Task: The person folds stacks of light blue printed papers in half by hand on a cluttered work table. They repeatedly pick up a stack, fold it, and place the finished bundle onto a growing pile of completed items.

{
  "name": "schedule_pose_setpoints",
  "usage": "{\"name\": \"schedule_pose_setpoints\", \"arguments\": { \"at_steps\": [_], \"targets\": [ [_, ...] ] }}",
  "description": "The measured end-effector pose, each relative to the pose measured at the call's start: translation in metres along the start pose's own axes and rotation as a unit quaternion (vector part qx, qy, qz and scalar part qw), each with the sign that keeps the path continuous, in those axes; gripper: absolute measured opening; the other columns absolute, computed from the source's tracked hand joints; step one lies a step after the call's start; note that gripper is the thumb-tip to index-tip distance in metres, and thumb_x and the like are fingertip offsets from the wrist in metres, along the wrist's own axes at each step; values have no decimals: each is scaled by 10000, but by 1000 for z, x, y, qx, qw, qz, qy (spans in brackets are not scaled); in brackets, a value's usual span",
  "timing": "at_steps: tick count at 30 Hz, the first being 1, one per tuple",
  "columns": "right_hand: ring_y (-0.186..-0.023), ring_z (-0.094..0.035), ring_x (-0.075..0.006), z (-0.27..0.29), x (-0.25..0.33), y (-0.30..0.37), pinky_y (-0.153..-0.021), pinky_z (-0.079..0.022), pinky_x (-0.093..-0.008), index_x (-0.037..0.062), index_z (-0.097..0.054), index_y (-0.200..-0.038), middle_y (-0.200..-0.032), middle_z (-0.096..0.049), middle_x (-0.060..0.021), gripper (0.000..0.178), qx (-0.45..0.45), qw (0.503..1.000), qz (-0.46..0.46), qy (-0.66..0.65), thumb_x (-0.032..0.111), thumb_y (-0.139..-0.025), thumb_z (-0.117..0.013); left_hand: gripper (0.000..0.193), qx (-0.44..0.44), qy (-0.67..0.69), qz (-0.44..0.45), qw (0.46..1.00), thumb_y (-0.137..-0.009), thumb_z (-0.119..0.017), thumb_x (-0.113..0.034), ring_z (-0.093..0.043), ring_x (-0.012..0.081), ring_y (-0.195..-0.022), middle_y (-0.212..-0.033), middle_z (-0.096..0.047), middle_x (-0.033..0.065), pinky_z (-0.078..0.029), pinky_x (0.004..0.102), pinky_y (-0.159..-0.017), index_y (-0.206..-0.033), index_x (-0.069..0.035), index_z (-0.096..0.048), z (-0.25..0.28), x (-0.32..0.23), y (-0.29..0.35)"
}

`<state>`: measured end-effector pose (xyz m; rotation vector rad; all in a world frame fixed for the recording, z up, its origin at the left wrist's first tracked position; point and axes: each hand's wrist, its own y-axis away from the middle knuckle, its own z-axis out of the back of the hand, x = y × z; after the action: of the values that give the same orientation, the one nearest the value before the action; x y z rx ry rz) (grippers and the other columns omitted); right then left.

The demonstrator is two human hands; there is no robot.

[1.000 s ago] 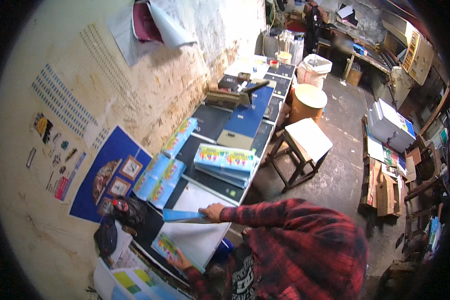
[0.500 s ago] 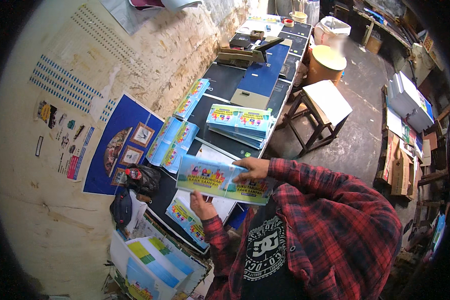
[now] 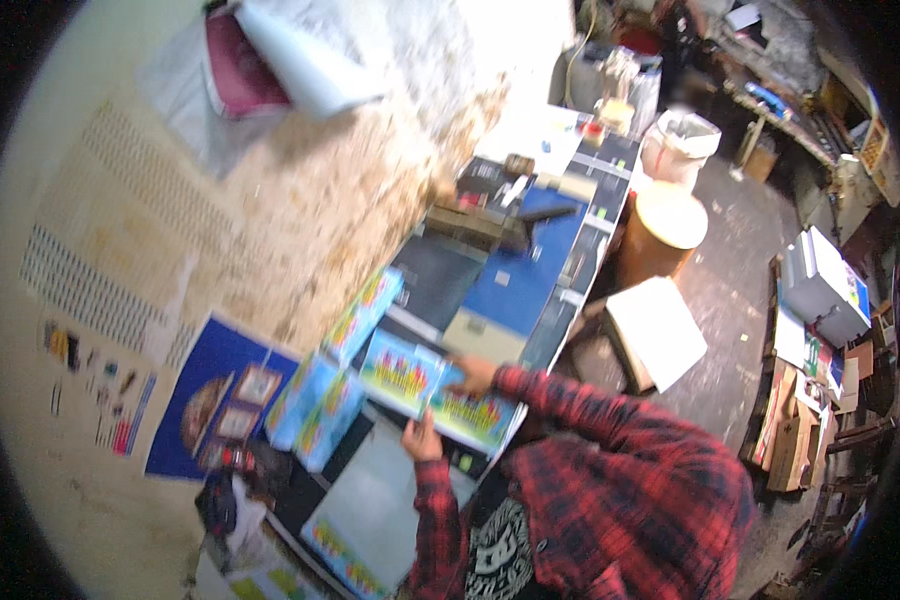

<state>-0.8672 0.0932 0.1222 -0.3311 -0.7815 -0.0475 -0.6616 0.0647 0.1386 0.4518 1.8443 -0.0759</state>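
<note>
A colourful printed cover sheet [image 3: 398, 372], light blue with yellow and green, lies between my hands over the stack on the dark table. My right hand [image 3: 475, 374] is closed at its upper edge, fingers on the printed face. At the near edge, my left hand [image 3: 423, 440] is closed with the thumb up against the sheet. Motion blur hides the exact fingertip contact. Toward the wall lie more printed sheets [image 3: 315, 420] and a further pile [image 3: 368, 305]. A pale board [image 3: 395, 470] lies nearer me, with another printed sheet [image 3: 345, 562] along its near side.
Farther along the table are a blue panel [image 3: 532, 275] and a wooden device with a dark lever [image 3: 480, 222]. To the right stand a white-topped stool [image 3: 660, 332], an orange drum with a pale lid [image 3: 660, 240], a white sack [image 3: 678, 145] and cardboard boxes [image 3: 795, 440].
Both hands have carried the sheet forward from above the pale board to the stack beyond it. The board is now uncovered. My view has tilted up and blurred.
</note>
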Motion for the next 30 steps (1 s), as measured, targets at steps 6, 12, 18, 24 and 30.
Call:
{"name": "schedule_pose_setpoints", "arguments": {
  "at_steps": [6,12,18,24,30],
  "targets": [
    [-1069,-570,-328,-47,-94,2,-930,-439,-437,-4,-500,-1223,-1220,-528,-252,982,101,961,-247,79,700,-571,-712,853,-107,-174,220,954,-658,-801,-446,-514,327,-1165,-1289,-494,261,-437,414,-943,-1229,111,-500,-9,74,-37],
    [-974,-630,-314,-27,-73,-29,-828,-511,-397,-44,-502,-1214,-1109,-608,-240,1008,387,849,-319,-165,705,-568,-695,689,-80,3,256,963,-782,-578,-508,-617,329,-945,-1107,-602,194,-504,448,-809,-1212,28,-528,3,100,-39],
    [-989,-630,-289,-80,-38,-13,-843,-510,-381,-123,-405,-1255,-1134,-579,-274,1189,256,886,-354,-155,728,-482,-707,889,134,176,296,929,-784,-375,-655,-400,372,-1244,-1337,-423,206,-328,511,-1026,-1379,5,-330,1,78,-31],
    [-1228,-443,-376,-45,-24,-30,-960,-436,-430,-112,-308,-1335,-1330,-410,-269,1388,320,845,-397,-158,854,-398,-644,898,70,141,290,944,-759,-420,-642,-393,369,-1250,-1337,-421,207,-316,512,-1030,-1377,3,-328,1,77,-40],
    [-1102,-566,-339,-34,-40,-39,-905,-475,-428,-56,-559,-1188,-1172,-569,-243,1234,380,813,-390,-209,877,-385,-644,910,87,122,297,943,-733,-464,-629,-386,367,-1255,-1337,-419,208,-304,512,-1034,-1375,1,-325,2,72,-39]
  ]
}}
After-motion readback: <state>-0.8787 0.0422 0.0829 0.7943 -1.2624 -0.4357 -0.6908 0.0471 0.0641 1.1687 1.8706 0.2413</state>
